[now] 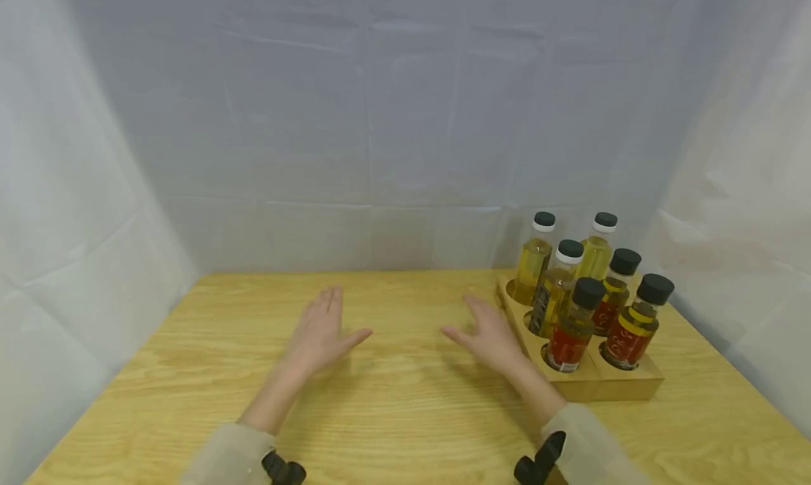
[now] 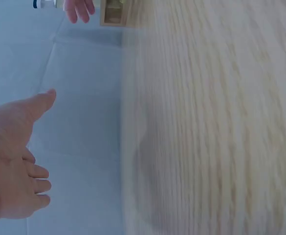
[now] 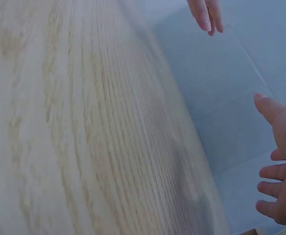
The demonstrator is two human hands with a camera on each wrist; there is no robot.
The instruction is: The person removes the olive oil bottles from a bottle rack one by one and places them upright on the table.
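Observation:
Over the left half of the wooden table, my left hand (image 1: 319, 334) reaches forward with fingers straight and thumb spread toward the middle. Nothing is in it; the left wrist view shows its bare palm (image 2: 11, 176). My right hand (image 1: 491, 336), also holding nothing, hovers just left of a wooden bottle rack (image 1: 595, 390), its thumb pointing inward. Several oil bottles stand upright in the rack's round holes. At the front are red-labelled bottles with black caps (image 1: 567, 337); behind them stand clear bottles of yellow oil (image 1: 531, 263) with dark-topped white caps.
The light wood table (image 1: 393, 414) runs back to a pale sheet (image 1: 355, 154) hung behind it. Similar sheets hang at the left (image 1: 57, 210) and right (image 1: 754, 210). Black wrist devices (image 1: 538, 460) sit at both beige cuffs.

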